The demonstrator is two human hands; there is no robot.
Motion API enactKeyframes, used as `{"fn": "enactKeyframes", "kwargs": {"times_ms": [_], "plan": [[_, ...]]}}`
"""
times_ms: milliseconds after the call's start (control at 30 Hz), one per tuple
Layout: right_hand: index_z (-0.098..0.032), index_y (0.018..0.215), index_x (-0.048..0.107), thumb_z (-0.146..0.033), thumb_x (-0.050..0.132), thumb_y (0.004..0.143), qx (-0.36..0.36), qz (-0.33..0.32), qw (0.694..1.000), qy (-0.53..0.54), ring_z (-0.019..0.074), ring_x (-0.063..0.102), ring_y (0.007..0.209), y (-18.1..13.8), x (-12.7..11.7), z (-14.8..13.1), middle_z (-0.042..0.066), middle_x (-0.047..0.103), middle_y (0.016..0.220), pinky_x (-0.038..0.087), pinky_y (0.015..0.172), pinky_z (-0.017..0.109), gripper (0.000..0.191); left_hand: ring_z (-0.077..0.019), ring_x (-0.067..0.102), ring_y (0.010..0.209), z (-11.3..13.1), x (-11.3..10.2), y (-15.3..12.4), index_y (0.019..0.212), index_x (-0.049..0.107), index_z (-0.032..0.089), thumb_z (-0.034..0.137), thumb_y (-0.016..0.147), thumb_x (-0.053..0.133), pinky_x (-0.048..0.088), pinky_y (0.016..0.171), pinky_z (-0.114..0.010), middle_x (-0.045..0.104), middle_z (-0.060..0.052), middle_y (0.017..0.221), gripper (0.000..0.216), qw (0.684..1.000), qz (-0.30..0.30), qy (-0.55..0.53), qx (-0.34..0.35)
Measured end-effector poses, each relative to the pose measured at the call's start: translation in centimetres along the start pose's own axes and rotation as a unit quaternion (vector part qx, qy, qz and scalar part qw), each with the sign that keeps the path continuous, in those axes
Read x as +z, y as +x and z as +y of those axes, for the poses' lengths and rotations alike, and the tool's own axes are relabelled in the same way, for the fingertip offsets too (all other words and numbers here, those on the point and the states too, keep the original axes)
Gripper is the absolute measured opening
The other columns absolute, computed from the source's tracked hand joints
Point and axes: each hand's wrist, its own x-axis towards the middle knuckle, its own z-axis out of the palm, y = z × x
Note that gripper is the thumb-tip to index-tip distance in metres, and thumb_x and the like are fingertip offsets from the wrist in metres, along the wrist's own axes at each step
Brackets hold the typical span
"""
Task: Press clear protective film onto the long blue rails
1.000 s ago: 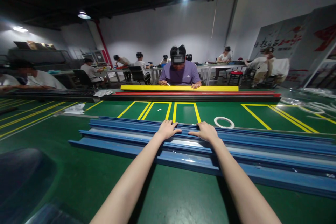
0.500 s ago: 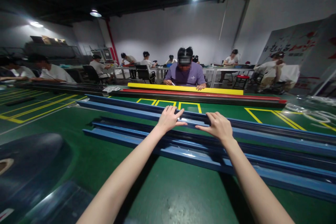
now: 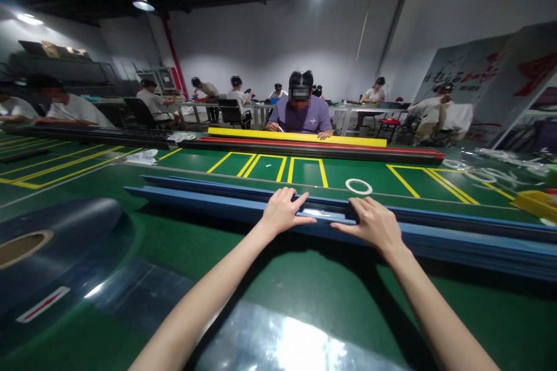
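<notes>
A long blue channel-shaped strip [image 3: 200, 202] lies crosswise in front of me, its trough facing up. My left hand [image 3: 282, 210] grips it near the middle, thumb along the near edge and fingers over the far side. Just to the right, my right hand [image 3: 378, 224] holds the same strip in a like way. Between the hands a bright patch shows in the trough. On the right, more blue edges [image 3: 474, 256] show directly below the held strip; whether they touch it I cannot tell.
A co-worker [image 3: 300, 113] sits opposite, behind yellow [image 3: 296, 137] and red strips [image 3: 326, 145]. A white ring [image 3: 361, 193] lies on the green tabletop [image 3: 195, 162]. A dark glossy roll [image 3: 87, 232] is at left, clear wrapping [image 3: 500, 171] and a yellow object [image 3: 537, 206] at right.
The held blue strip, earlier apart from and beyond the other blue channels, now lies over them from my view, nearer to me. Both hands keep their hold. The view has shifted slightly.
</notes>
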Motion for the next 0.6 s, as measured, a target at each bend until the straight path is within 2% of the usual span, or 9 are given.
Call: {"fn": "enactKeyframes", "kwargs": {"times_ms": [367,600], "plan": [[-0.014,0.089,0.063,-0.07,0.039,0.074,0.02,-0.056,0.998,0.007,0.0197,0.055,0.074,-7.1,-1.6,0.4,0.01,0.064,0.077,0.037,0.065,0.027,0.062,-0.0235,0.052,0.087,5.8,0.8,-2.9,0.114,0.057,0.017,0.074,0.072,0.033,0.043,0.077,-0.034,0.058,-0.01,0.092,0.075,0.996,-0.052,-0.066,-0.007],[-0.016,0.087,0.062,-0.07,0.04,0.074,0.038,-0.091,0.995,0.021,0.0196,0.056,0.072,-8.8,-1.0,-0.3,0.009,0.063,0.073,0.037,0.063,0.027,0.06,-0.0248,0.053,0.089,6.4,2.1,-4.0,0.116,0.056,0.018,0.075,0.071,0.034,0.043,0.078,-0.036,0.058,-0.011,0.093,0.077,0.992,-0.087,-0.086,-0.006]]}}
